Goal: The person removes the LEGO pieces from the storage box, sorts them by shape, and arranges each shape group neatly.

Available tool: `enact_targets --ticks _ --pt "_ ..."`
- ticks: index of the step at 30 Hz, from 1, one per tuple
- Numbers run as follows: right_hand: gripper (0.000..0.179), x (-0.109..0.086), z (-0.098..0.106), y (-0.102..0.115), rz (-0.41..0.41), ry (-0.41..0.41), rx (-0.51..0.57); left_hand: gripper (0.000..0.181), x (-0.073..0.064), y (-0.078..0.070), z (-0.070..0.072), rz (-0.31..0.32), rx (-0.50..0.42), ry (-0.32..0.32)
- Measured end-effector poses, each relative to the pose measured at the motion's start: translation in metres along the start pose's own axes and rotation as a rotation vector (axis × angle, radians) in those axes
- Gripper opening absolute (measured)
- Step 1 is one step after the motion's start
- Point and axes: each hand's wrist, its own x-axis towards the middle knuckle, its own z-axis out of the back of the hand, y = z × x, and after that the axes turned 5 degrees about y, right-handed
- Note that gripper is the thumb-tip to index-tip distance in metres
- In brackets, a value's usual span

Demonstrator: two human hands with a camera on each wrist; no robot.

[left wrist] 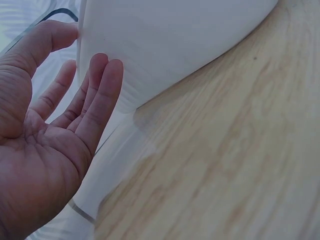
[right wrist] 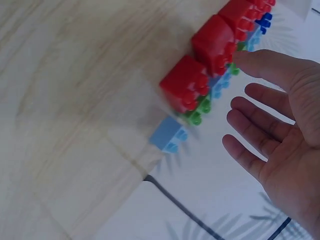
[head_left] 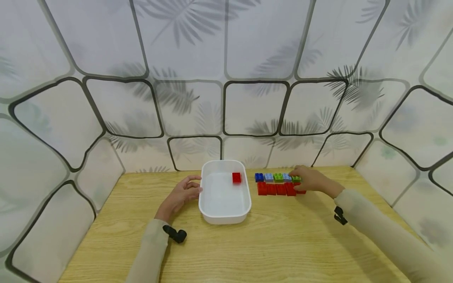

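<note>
A white plastic tray (head_left: 219, 200) stands on the table, with one red toy brick (head_left: 236, 178) in its far right part. Beside the tray's left wall is my left hand (head_left: 179, 194); its thumb and fingertips lie right at the outer side, loosely extended. My right hand (head_left: 313, 181) reaches over the right end of two brick rows, fingers spread and nothing held. In the right wrist view one fingertip overlaps a red brick (right wrist: 214, 45) there. A light blue brick (right wrist: 167, 134) at the row's end is hidden by this hand in the head view.
Red bricks (head_left: 271, 189) form the nearer row, to the right of the tray. Behind them runs a row with a dark blue brick (head_left: 259, 177), light blue ones and green ones (head_left: 278, 177). A patterned curtain (head_left: 247, 110) borders the wooden table (head_left: 247, 247).
</note>
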Motion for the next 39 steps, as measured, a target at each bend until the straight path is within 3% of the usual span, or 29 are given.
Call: enact_targets --ticks 12,19,28,39 --pt "0.046 0.044 0.036 0.055 0.074 -0.031 -0.036 0.054 -0.002 0.002 0.0 0.01 -0.022 -0.006" --pt "0.044 0.074 0.044 0.092 0.131 -0.053 -0.046 0.054 -0.002 0.002 0.001 0.007 -0.021 -0.005" --pt "0.043 0.104 0.032 0.126 0.19 -0.031 -0.024 0.053 -0.001 0.003 0.0 0.003 -0.012 -0.002" --pt "0.043 0.135 0.011 0.142 0.144 0.021 -0.007 0.05 0.0 0.0 0.0 0.007 -0.024 -0.008"
